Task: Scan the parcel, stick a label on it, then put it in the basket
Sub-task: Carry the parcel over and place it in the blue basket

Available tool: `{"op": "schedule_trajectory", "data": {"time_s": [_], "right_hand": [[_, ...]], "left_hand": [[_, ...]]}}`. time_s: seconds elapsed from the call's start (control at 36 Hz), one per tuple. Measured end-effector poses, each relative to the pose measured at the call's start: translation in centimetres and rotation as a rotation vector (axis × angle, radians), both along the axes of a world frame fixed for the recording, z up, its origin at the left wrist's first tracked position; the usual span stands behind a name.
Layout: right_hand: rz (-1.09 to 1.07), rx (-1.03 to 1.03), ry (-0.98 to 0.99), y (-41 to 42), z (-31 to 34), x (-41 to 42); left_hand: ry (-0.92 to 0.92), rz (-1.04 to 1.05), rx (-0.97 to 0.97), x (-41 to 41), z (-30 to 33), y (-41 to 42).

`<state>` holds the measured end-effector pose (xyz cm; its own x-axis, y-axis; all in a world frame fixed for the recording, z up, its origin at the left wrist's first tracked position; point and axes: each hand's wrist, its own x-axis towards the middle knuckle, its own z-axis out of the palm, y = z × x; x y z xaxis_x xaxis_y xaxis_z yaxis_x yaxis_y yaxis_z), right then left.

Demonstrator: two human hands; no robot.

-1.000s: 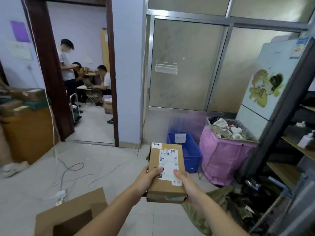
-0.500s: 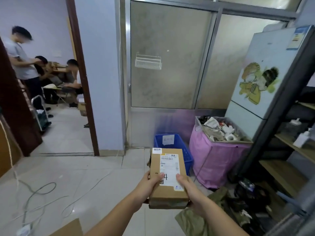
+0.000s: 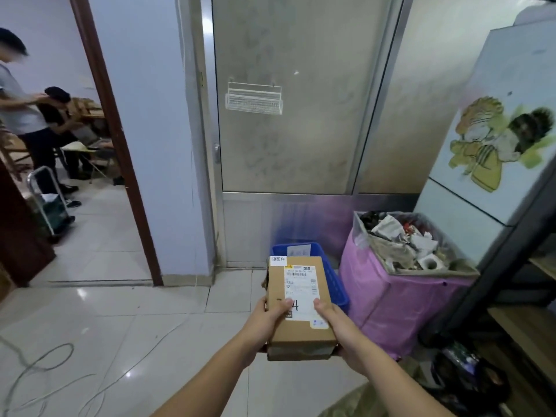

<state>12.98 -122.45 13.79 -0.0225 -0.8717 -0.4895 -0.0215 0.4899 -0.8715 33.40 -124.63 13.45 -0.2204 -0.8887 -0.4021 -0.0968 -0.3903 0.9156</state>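
I hold a brown cardboard parcel (image 3: 301, 329) out in front of me at waist height. It carries a white shipping label with a barcode and a small white sticker at its top left corner. My left hand (image 3: 264, 323) grips its left side, thumb on top. My right hand (image 3: 343, 332) grips its right side, thumb on the label. Just beyond the parcel a blue plastic basket (image 3: 335, 281) stands on the floor against the metal door; the parcel hides most of it.
A pink-lined bin (image 3: 388, 299) full of rubbish stands right of the basket. A dark shelf frame (image 3: 493, 266) and a fridge (image 3: 496, 152) fill the right side. Cables (image 3: 45, 362) lie on the tiled floor at left. Through the doorway (image 3: 114, 139), people stand and sit.
The view has closed in on the blue basket and swung right; the cardboard box at the lower left has left the view. Both hands keep the same hold on the parcel.
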Motion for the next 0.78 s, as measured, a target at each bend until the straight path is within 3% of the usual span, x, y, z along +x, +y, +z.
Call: {"op": "schedule_trajectory", "data": {"time_s": [0.5,0.78], "right_hand": [[0.106,0.054,-0.004,-26.7,-3.0,3.6],[-0.065,0.094,-0.009,-37.1,-5.7,0.5]], "left_hand": [[-0.038,0.056,0.020,4.0,-2.6,-25.4],[-0.066,-0.064,0.082,0.3,-4.9,-39.0]]}}
